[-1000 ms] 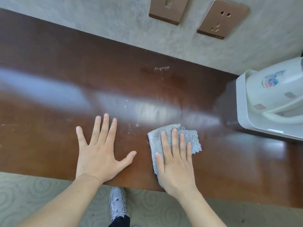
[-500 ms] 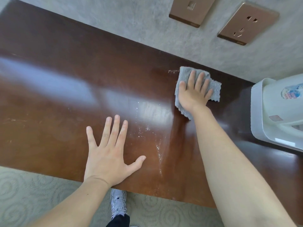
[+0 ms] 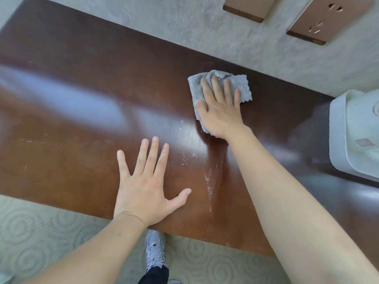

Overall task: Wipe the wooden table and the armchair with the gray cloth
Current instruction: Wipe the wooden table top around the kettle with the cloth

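Note:
The dark glossy wooden table (image 3: 82, 111) fills the middle of the view. My right hand (image 3: 220, 108) lies flat on the folded gray cloth (image 3: 242, 88), pressing it onto the table a little short of the far edge. My left hand (image 3: 146, 185) rests flat with fingers spread on the table near its front edge, holding nothing. A wet streak with small droplets (image 3: 209, 177) runs from the front edge toward the cloth. No armchair is in view.
A white plastic appliance (image 3: 352, 136) stands on the table at the right. A gray wall (image 3: 184, 27) with two bronze socket plates (image 3: 328, 19) runs behind the table. Patterned carpet (image 3: 41, 232) and my sneaker (image 3: 154, 249) lie below the front edge.
My right hand slid the cloth from the front of the table to near the far edge, then pulled it slightly back and left. The left hand has stayed flat in place.

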The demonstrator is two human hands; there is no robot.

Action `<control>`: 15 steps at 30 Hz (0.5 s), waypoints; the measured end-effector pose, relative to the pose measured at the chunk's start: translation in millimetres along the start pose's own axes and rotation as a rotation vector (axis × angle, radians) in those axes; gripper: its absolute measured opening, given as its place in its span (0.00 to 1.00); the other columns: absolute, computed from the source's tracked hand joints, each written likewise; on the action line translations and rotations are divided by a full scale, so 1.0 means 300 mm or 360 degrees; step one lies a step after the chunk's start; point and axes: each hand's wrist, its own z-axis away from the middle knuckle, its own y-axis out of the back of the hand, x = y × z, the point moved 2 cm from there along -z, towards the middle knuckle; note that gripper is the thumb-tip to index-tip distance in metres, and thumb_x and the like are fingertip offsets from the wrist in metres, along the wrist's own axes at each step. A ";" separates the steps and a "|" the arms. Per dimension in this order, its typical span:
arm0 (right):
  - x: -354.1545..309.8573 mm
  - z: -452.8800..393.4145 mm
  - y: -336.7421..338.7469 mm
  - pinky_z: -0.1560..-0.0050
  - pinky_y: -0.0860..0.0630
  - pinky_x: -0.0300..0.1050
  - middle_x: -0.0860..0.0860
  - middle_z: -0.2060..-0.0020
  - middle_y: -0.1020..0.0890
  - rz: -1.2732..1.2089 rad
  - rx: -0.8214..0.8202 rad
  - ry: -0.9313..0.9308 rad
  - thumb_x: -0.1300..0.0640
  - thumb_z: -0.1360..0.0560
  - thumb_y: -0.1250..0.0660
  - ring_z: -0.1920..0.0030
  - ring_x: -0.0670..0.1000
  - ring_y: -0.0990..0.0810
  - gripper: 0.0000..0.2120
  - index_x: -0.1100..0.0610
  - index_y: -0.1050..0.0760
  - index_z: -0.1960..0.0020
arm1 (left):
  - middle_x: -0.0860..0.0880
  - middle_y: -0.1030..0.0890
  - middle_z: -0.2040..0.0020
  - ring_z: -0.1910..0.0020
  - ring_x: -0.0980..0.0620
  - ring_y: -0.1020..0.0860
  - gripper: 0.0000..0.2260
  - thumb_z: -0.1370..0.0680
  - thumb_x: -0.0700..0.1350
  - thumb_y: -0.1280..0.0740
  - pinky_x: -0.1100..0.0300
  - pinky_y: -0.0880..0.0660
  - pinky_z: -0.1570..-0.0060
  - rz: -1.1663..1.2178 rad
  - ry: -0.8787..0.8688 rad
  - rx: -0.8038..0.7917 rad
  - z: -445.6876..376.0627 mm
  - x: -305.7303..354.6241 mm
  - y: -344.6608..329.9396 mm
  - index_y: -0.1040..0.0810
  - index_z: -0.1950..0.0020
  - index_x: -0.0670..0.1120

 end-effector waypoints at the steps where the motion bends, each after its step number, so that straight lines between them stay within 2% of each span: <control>1: 0.001 0.048 -0.015 0.24 0.68 0.59 0.47 0.20 0.60 0.0011 0.0029 0.0016 0.44 0.18 0.58 0.21 0.54 0.66 0.29 0.46 0.60 0.20 | 0.42 0.45 0.18 0.18 0.43 0.48 0.48 0.28 0.76 0.47 0.26 0.51 0.28 -0.0001 0.0000 -0.0002 0.000 0.000 0.000 0.42 0.19 0.43; 7: 0.014 0.366 -0.102 0.23 0.65 0.60 0.47 0.20 0.61 0.0041 0.0041 -0.0010 0.43 0.18 0.56 0.22 0.53 0.67 0.30 0.46 0.62 0.19 | 0.42 0.45 0.18 0.18 0.43 0.48 0.48 0.28 0.77 0.49 0.27 0.51 0.28 -0.0007 0.0000 -0.0015 -0.004 -0.001 0.001 0.41 0.19 0.44; 10: 0.033 0.513 -0.138 0.23 0.64 0.58 0.44 0.20 0.63 0.0033 -0.0022 -0.0078 0.41 0.18 0.60 0.22 0.50 0.70 0.28 0.44 0.64 0.20 | 0.42 0.45 0.18 0.18 0.43 0.48 0.48 0.28 0.76 0.48 0.26 0.51 0.28 0.0023 -0.0006 -0.0012 -0.005 -0.004 -0.007 0.42 0.19 0.43; 13: 0.039 0.474 -0.138 0.23 0.68 0.56 0.42 0.22 0.67 -0.0054 -0.0040 -0.0257 0.41 0.19 0.66 0.24 0.48 0.73 0.27 0.42 0.68 0.21 | 0.42 0.45 0.18 0.19 0.43 0.48 0.48 0.28 0.76 0.49 0.26 0.51 0.28 0.0046 -0.0011 0.0002 -0.003 -0.007 -0.011 0.41 0.19 0.43; 15: 0.036 0.382 -0.118 0.24 0.69 0.57 0.44 0.22 0.67 -0.0062 0.0009 -0.0353 0.42 0.19 0.66 0.23 0.50 0.72 0.28 0.44 0.67 0.21 | 0.42 0.45 0.18 0.19 0.42 0.48 0.48 0.27 0.76 0.49 0.26 0.51 0.28 0.0052 -0.0015 -0.0007 -0.004 -0.006 -0.005 0.41 0.19 0.43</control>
